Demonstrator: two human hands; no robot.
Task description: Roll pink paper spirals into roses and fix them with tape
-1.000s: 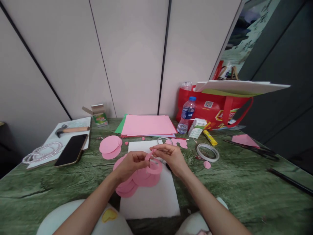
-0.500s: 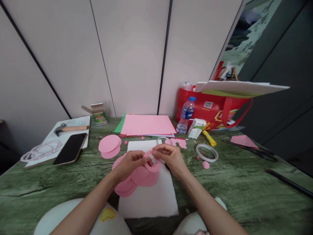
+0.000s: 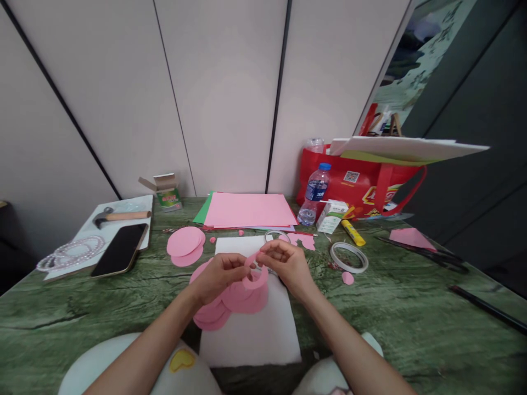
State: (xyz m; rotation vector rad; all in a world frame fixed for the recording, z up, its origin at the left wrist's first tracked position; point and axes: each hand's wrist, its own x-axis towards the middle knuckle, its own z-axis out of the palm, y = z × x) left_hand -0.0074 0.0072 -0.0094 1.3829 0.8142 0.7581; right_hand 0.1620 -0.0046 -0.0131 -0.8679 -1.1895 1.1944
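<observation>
Between my hands is a pink paper ring [image 3: 256, 282], held up over a white board [image 3: 251, 343]. My left hand [image 3: 220, 276] pinches its left side between thumb and finger. My right hand [image 3: 287, 266] grips the upper right part with its fingertips. Beneath the ring, overlapping pink paper circles [image 3: 212, 315] lie on the board and spill past its left edge. Another small stack of pink circles [image 3: 185, 245] rests beyond my left hand. Part of the ring's edge is hidden by my fingers.
A phone [image 3: 119, 249], hammer [image 3: 123, 216] and bead strands [image 3: 69, 253] are at left. Pink paper sheets [image 3: 249, 209] lie at the back. At right are a tape roll [image 3: 349, 258], glue stick [image 3: 353, 232], water bottle [image 3: 315, 195], red bag [image 3: 349, 184] and scissors [image 3: 428, 255].
The pink ring has bent and tilted in my fingers, its curve now narrower and more open at the top. Both hands stay almost in the same place.
</observation>
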